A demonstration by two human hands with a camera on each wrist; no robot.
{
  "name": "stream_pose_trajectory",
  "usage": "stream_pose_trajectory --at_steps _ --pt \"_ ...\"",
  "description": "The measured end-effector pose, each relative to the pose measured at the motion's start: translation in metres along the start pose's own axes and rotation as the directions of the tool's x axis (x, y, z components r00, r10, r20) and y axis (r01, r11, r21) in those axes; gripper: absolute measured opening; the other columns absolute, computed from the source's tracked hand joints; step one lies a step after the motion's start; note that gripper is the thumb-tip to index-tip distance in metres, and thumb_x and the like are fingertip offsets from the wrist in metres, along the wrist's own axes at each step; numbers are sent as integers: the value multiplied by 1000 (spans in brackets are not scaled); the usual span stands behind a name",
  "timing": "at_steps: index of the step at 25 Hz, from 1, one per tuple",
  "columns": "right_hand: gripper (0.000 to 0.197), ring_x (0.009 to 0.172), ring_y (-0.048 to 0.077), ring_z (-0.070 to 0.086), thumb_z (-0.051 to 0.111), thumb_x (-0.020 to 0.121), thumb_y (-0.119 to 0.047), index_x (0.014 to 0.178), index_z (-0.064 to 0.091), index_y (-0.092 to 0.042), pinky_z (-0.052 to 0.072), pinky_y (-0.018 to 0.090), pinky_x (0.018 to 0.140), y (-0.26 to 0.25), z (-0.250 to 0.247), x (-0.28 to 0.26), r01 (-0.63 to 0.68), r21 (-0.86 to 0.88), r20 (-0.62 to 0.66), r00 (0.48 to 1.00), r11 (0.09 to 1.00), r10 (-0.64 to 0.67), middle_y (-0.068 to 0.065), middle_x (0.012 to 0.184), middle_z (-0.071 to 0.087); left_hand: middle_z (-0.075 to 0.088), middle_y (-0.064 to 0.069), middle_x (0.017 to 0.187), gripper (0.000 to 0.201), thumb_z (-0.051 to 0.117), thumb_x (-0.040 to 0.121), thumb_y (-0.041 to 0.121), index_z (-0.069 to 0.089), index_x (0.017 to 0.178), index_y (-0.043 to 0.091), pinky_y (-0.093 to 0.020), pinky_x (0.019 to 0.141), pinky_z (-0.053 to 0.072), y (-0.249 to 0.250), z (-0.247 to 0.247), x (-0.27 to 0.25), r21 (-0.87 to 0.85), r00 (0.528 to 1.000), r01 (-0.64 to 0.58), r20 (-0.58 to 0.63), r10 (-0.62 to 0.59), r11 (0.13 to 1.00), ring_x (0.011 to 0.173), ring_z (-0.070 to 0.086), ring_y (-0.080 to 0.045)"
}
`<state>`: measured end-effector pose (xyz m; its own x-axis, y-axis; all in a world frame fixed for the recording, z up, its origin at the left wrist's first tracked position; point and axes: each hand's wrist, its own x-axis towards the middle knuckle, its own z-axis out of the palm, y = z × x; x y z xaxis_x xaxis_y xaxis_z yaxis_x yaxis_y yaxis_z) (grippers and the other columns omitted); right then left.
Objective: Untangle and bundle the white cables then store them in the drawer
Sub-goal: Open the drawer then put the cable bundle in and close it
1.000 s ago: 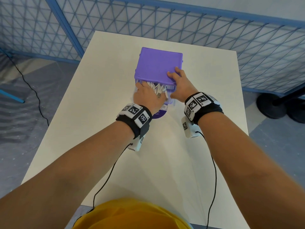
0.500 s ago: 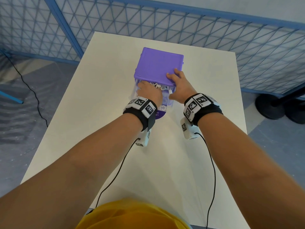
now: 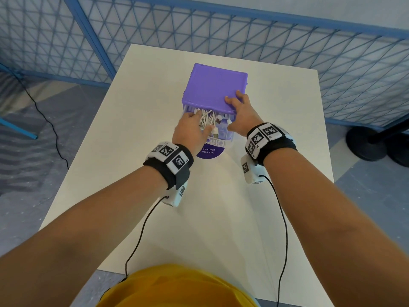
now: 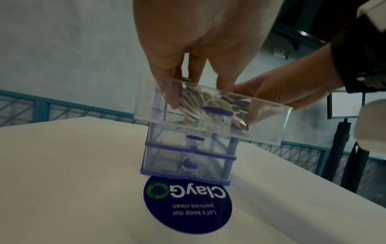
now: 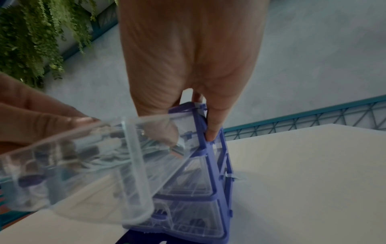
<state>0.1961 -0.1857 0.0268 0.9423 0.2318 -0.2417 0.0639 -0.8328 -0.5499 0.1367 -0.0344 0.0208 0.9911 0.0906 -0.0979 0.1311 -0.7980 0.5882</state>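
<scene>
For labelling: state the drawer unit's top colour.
Purple; the drawer unit's top shows best in the head view.

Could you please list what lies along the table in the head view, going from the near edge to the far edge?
Round dark blue sticker → clear plastic top drawer, pulled open, holding the bundled white cables → purple plastic lid of the small drawer unit → bare far stretch of the white table.

top drawer (image 3: 223, 131) pulled out, mouth filled by cables (image 3: 207, 118) + left hand (image 3: 191, 131); right hand (image 3: 242, 114) clamps unit's (image 3: 214, 87) right front corner; table (image 3: 141, 103) bare either side.
</scene>
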Motion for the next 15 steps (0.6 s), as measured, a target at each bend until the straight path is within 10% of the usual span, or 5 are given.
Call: stream_pose_trajectory --at_steps 6,15 --pt "82 138 26 27 70 72 -4 140 27 -19 33 32 108 3 -3 -1 19 1 14 1000 1000 -19 7 155 5 63 -15 114 41 62 86 30 58 117 5 -35 80 48 9 2 16 -15 997 81 12 -81 997 99 62 -32" --pt "79 139 26 25 69 71 0 139 30 -16 31 30 109 3 -1 -1 27 49 -12 1000 998 -27 10 154 8 55 -16 126 35 47 93 10 57 127 7 -39 93 50 -11 4 11 -40 998 -24 -58 22 999 111 55 -31"
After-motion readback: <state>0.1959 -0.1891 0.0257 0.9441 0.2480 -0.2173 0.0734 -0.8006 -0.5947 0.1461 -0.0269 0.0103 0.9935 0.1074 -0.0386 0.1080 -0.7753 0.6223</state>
